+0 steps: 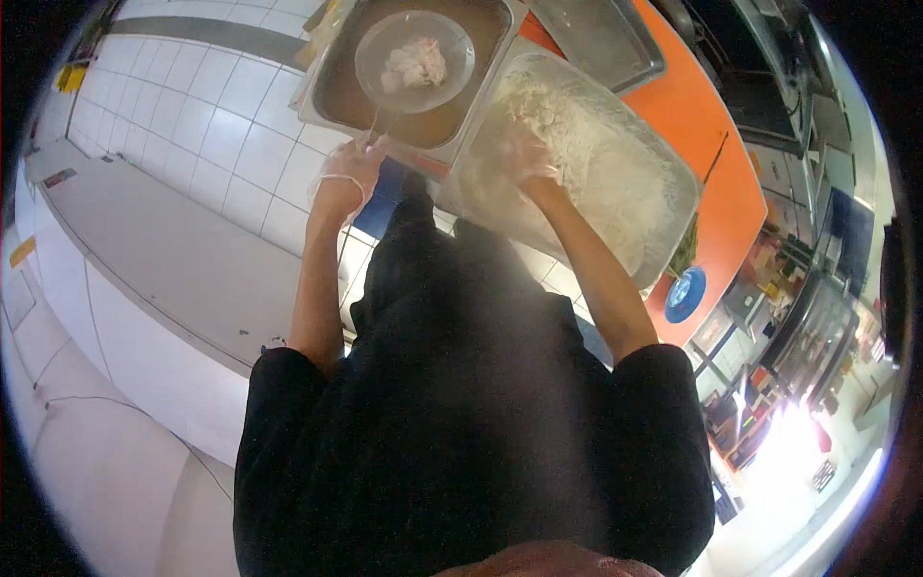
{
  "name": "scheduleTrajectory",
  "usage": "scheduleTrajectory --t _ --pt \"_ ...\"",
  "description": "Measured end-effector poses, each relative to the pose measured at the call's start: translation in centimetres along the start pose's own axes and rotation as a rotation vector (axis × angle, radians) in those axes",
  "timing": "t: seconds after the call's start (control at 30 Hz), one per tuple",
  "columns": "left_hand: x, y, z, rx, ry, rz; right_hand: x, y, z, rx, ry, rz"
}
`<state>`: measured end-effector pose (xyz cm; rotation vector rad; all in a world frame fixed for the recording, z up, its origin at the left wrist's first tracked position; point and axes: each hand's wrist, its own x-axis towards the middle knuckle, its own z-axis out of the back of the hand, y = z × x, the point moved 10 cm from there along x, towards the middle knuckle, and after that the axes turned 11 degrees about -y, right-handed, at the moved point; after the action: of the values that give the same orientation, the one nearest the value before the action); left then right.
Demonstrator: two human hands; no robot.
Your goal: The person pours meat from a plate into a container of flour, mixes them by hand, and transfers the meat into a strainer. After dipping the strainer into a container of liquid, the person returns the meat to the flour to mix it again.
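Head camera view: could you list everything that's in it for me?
Pan: one, silvery, top centre, brownish liquid inside
Strainer: one, greyish, over the pan
Pieces: several, pale, in the strainer
Tub: one, translucent, right of the pan
Powder: one mass, whitish, in the tub
Tray: one, grey, beyond the tub
Table: one, orange, right
Round item: one, blue, near the table's edge
Counter: one, white-grey, left
Tiles: many, white, upper left
Far-right clutter: uncountable, mixed colours
Left hand: one, clear-gloved, gripping the strainer's handle
Right hand: one, clear-gloved, at the powder
Shirt: one, black, lower centre
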<state>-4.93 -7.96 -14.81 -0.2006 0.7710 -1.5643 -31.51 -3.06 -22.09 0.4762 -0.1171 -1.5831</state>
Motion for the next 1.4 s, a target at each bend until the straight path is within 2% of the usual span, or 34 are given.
scheduleTrajectory --t 0.03,0.07,0.13,0.27,0.33,0.4,0.47,0.5,0.53,0.57,0.6,0.63,0.7,0.73,0.77,0.83,0.9,1.07,1.13,1.27,1.33,1.4 --pt "0.1 0.9 -0.2 0.005 0.000 0.053 -0.2 -1.1 1.4 0.010 -0.010 -0.131" --pt "-0.3 1.3 -0.4 0.006 0.005 0.058 -0.5 -1.4 1.7 0.012 -0.004 -0.133" --pt "-0.1 0.0 -0.2 -0.049 0.030 -0.062 0.1 -3.4 4.1 0.078 -0.130 -0.219" --pt "-0.3 -1.0 0.8 -0.127 -0.008 -0.103 0.9 -5.1 5.4 0.075 -0.150 -0.134" --pt "0.1 1.2 -1.0 -0.113 0.022 -0.093 1.5 -6.0 6.6 0.370 -0.185 -0.274" --pt "0.1 0.7 -0.8 -0.112 -0.009 -0.076 3.4 -3.3 8.9 0.408 -0.161 -0.268" --pt "-0.1 0.4 -0.1 -0.105 -0.043 -0.066 5.9 3.0 12.9 0.550 -0.093 -0.192" --pt "-0.6 -1.1 0.6 -0.068 -0.100 -0.243 6.9 6.5 14.0 0.649 -0.045 -0.116" --pt "-1.2 -2.5 1.1 -0.031 -0.158 -0.420 9.0 8.3 14.2 0.590 -0.187 0.105" --pt "-0.9 -2.1 0.9 -0.028 -0.166 -0.421 10.6 10.4 14.4 0.523 -0.328 0.326" --pt "-0.7 -2.0 0.1 0.079 -0.178 -0.510 10.9 13.0 15.1 0.523 -0.331 0.335" --pt "-0.8 -2.1 -0.6 0.188 -0.189 -0.596 11.0 17.3 15.2 0.238 -0.157 0.371" --pt "-0.6 -1.4 -0.6 0.111 -0.209 -0.524 10.2 21.7 14.4 -0.337 0.186 0.420" --pt "-0.4 -1.0 -0.2 0.032 -0.221 -0.457 10.4 21.8 14.2 -0.338 0.183 0.428" --pt "-0.3 -0.9 -0.1 0.033 -0.230 -0.452 11.0 21.5 14.6 -0.253 0.080 0.415" --pt "0.1 0.2 -1.3 0.251 -0.082 -0.337 12.0 19.3 14.7 -0.078 -0.115 0.387" --pt "0.5 0.3 -1.0 0.177 -0.122 -0.349 12.1 16.5 15.7 0.100 -0.308 0.346" --pt "0.7 -2.0 0.5 0.104 -0.162 -0.403 9.2 8.8 17.3 0.302 -0.386 0.163" --pt "1.8 -1.3 1.3 -0.050 -0.236 -0.269 6.8 5.9 16.9 0.350 -0.342 0.092" --pt "4.7 -2.1 1.4 0.014 -0.282 -0.300 1.9 -0.1 14.2 0.307 -0.366 0.000" --pt "5.5 -3.4 2.2 0.114 -0.267 -0.318 -0.9 -1.9 13.0 0.481 -0.244 -0.187" --pt "8.1 -2.2 0.3 0.209 -0.197 -0.393 -2.7 -3.5 11.7 0.547 -0.249 -0.182"
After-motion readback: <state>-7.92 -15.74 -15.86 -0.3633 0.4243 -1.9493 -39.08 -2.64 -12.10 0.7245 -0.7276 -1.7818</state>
